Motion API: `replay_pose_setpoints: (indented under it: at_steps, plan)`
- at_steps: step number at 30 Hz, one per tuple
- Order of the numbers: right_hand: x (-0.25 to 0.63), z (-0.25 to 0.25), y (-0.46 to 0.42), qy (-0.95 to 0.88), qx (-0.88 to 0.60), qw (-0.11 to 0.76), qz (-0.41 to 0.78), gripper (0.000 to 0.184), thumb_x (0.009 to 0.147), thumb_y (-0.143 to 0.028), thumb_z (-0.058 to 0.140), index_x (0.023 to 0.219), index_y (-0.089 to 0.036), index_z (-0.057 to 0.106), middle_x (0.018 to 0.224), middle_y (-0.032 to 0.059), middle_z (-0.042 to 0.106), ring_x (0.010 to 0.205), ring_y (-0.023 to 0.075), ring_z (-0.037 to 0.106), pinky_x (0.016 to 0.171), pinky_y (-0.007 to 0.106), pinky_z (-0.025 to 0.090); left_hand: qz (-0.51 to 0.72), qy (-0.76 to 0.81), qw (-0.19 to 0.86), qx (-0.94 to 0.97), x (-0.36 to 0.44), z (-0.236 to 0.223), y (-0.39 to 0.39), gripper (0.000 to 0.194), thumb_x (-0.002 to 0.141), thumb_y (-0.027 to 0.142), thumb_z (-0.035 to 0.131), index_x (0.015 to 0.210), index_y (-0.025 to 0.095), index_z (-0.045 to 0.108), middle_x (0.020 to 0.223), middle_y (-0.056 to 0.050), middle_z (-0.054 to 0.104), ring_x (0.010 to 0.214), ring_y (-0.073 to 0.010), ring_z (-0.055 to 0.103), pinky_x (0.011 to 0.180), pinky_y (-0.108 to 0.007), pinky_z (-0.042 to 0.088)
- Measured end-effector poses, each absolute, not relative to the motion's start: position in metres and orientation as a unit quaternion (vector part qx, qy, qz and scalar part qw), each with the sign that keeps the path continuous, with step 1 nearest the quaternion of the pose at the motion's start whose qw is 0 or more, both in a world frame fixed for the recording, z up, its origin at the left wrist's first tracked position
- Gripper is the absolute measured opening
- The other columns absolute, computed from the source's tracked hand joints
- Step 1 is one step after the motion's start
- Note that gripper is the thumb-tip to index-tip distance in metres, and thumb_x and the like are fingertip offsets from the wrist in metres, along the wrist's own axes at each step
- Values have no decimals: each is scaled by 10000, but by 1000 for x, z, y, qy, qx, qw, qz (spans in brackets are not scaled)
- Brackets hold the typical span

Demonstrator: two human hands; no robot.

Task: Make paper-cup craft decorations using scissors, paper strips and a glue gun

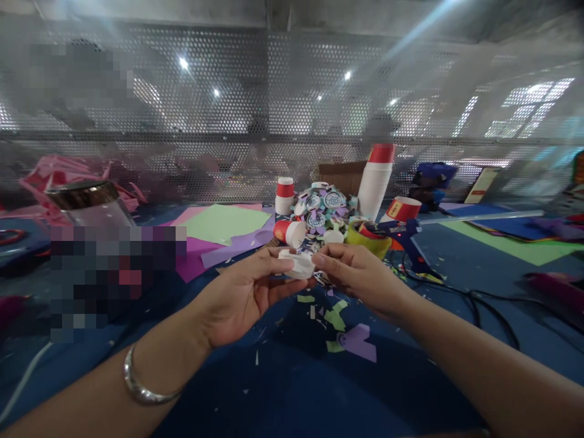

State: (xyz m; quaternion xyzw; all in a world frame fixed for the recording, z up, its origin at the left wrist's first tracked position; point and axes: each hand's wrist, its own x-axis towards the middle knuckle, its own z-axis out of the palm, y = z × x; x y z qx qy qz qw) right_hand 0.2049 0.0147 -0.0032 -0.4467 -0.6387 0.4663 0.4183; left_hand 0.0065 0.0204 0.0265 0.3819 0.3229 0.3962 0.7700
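Observation:
In the head view, a small round white piece, looking like the cut-off base of a paper cup (298,266), is held up over the blue table. My left hand (241,295), with a silver bangle at the wrist, is closed on its left side, thumb on top. The fingertips of my right hand (360,277) pinch its right edge. Just beyond lie a tipped red and white paper cup (283,232) and a heap of decorated paper discs (322,207). A blue glue gun (408,234) rests by a yellow-green bowl (369,246) to the right.
Tall stacked paper cups (376,185) rise behind the heap. Coloured paper sheets (223,225) lie at left, with a lidded clear jar (91,204) beyond my left forearm. Purple and green paper scraps (360,342) litter the front. A black cable (474,295) crosses the right side.

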Motion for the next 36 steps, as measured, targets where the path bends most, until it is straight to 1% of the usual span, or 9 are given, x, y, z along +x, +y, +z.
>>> replay_pose_setpoints:
  at_steps: [5,8,13,16,19,24,28,32,36]
  plan:
    - [207,-2,16,-648,-458,415,446,414,854,-594,590,757,-195,536,517,-89,355,452,71,262,433,234,180,399,325,743,427,5,22,23,255,800,38,661,1042,110,621,1052,-87,702,902,-152,698,849,-221,588]
    - [211,-1,18,-674,-484,397,392,412,874,-593,549,757,-198,532,535,-73,392,470,82,302,456,245,203,415,334,714,454,4,21,26,284,776,65,701,1033,119,592,1030,-70,684,878,-142,690,834,-210,578]
    - [215,0,20,-766,-552,256,207,310,872,-478,586,753,-194,552,624,-14,528,560,122,448,514,265,286,421,344,630,554,-1,21,28,328,779,207,747,1037,172,547,1031,-29,641,894,-147,647,781,-262,577]
    - [213,-3,20,-789,-564,166,179,252,871,-427,596,794,-187,582,665,12,584,586,141,495,523,272,296,399,346,542,654,-4,17,29,402,765,293,781,1049,212,509,1013,-8,635,892,-140,615,752,-261,540]
    - [210,-6,19,-801,-559,127,175,229,856,-405,625,840,-177,608,688,29,614,597,152,516,526,276,289,361,350,482,717,-7,13,31,440,746,325,797,1028,223,476,949,2,641,824,-132,608,709,-261,507]
    - [210,-7,18,-796,-569,121,166,211,853,-374,626,936,-180,639,698,34,644,614,168,548,538,280,299,326,367,373,787,-8,10,31,437,728,337,793,999,224,469,1048,-31,617,810,-155,614,721,-318,513]
    - [211,-6,19,-791,-575,135,159,209,832,-338,644,976,-186,645,722,33,662,652,180,576,552,280,316,306,378,318,814,-9,11,31,428,718,320,784,973,230,453,1102,-44,606,790,-155,610,702,-320,512]
    - [211,-6,19,-786,-576,155,161,200,836,-336,641,964,-183,649,734,32,668,658,173,582,557,274,337,315,387,315,807,-12,17,33,392,741,330,751,949,230,435,991,-18,608,732,-137,585,632,-283,484]
    - [212,-5,20,-778,-569,205,171,160,841,-327,627,913,-185,646,707,20,663,627,158,582,553,267,351,345,410,324,779,-19,22,40,432,737,419,751,913,236,401,902,8,589,669,-119,542,582,-258,441]
